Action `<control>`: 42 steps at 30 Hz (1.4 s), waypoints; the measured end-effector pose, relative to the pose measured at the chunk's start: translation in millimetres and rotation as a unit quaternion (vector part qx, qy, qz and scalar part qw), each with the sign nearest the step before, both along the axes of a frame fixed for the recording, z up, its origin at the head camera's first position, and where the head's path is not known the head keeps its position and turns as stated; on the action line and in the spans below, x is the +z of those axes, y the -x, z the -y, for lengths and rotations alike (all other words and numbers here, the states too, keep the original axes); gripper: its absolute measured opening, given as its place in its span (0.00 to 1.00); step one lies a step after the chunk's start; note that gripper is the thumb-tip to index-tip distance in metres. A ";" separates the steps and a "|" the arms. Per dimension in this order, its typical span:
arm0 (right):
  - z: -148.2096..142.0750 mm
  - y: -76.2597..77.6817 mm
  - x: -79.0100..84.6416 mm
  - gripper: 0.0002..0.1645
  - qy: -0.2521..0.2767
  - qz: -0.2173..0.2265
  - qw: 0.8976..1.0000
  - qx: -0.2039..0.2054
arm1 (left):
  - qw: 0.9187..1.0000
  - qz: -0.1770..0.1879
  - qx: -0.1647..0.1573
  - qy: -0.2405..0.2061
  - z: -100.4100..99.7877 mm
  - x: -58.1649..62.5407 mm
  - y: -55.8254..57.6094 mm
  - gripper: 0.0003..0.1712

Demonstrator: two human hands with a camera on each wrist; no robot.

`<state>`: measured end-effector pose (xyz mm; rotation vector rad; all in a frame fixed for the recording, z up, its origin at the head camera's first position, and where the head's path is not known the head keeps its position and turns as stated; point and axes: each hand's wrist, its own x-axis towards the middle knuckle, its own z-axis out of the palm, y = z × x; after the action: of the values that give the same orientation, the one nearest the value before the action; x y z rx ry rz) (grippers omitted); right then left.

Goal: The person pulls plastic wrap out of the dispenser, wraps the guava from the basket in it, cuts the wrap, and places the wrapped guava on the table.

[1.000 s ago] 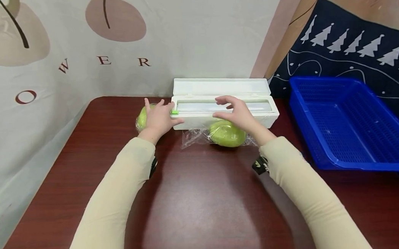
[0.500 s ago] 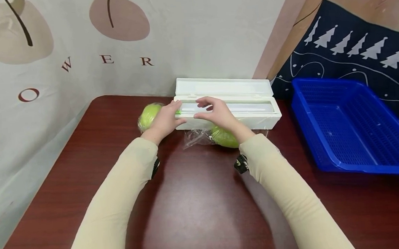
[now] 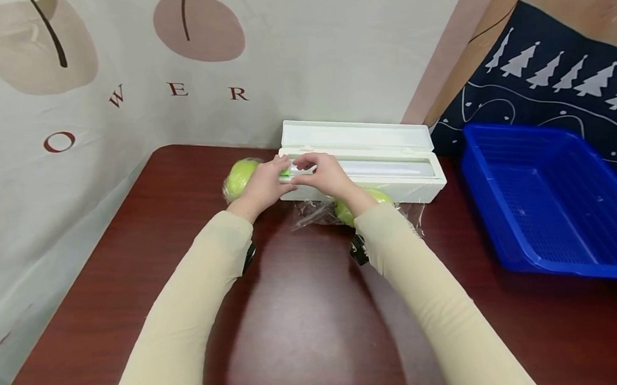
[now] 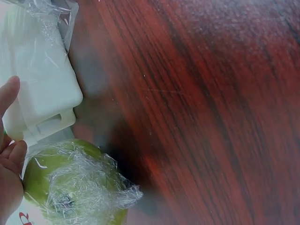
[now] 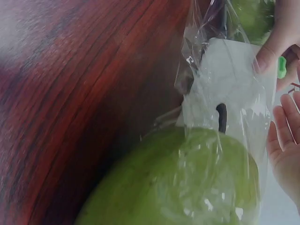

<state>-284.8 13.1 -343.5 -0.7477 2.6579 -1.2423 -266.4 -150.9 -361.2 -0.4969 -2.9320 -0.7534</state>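
1. Where your two hands meet, towards its far edge, the red-brown table (image 3: pixel 305 316) bears the work.
2. To your right stands the blue basket (image 3: pixel 573 269), well apart from both hands.
3. Ahead of you sits the white box (image 3: pixel 417 189), its lid (image 3: pixel 355 133) tipped back and a film roll (image 3: pixel 381 168) lying inside.
4. Loose clear film (image 3: pixel 315 211) gathers before the box and seems to run up its front wall. I judge you are at the cutting step, the film drawn out but not yet severed.
5. Your left hand (image 3: pixel 265 183) is at the box's left end, thumb towards the front; I cannot tell whether it pinches anything. Your right hand (image 3: pixel 326 176) is loosely curved just beside it, thumb and forefinger apart, holding nothing.
6. Under that film, partly hidden by your right arm, lies the front green fruit (image 3: pixel 344 212); the second green fruit (image 3: pixel 241 176), also wrapped, lies beside your left hand.
7. Smallest is the green slider (image 3: pixel 285 173) by your left fingertips, likely the cutter. Next probably calls for a firm pinch on it and a level draw rightwards, the other hand steadying the box.
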 end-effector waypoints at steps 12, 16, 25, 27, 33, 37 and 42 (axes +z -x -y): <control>9.8 6.4 -4.3 0.17 -0.041 -0.017 0.999 -0.015 | 1.000 -0.004 0.003 0.001 -4.1 2.2 0.8 0.29; 11.6 7.7 -3.9 0.16 -0.051 -0.021 0.998 -0.018 | 1.000 -0.004 0.003 -0.001 -4.4 2.0 1.7 0.28; 14.8 9.2 -4.4 0.12 -0.067 -0.024 0.997 -0.021 | 1.000 -0.003 0.003 -0.003 -4.0 -0.5 1.9 0.29; 15.0 9.3 -3.9 0.12 -0.068 -0.023 0.997 -0.018 | 1.000 -0.003 0.005 -0.003 -3.7 -0.7 2.1 0.29; 15.2 11.1 -2.3 0.10 -0.069 -0.020 0.997 0.001 | 1.000 -0.003 0.010 -0.002 -2.1 0.6 1.5 0.29; 14.8 11.8 -3.5 0.09 -0.063 -0.020 0.998 0.007 | 1.000 -0.006 0.010 -0.001 -1.3 0.4 1.0 0.29; 13.6 11.7 -4.5 0.10 -0.046 -0.016 0.999 0.005 | 1.000 -0.003 0.012 -0.001 -1.4 -0.3 0.9 0.30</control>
<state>-296.6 -0.6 -348.0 -0.7718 2.7117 -1.1067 -267.3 -149.6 -361.5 -0.4634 -2.9254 -0.7510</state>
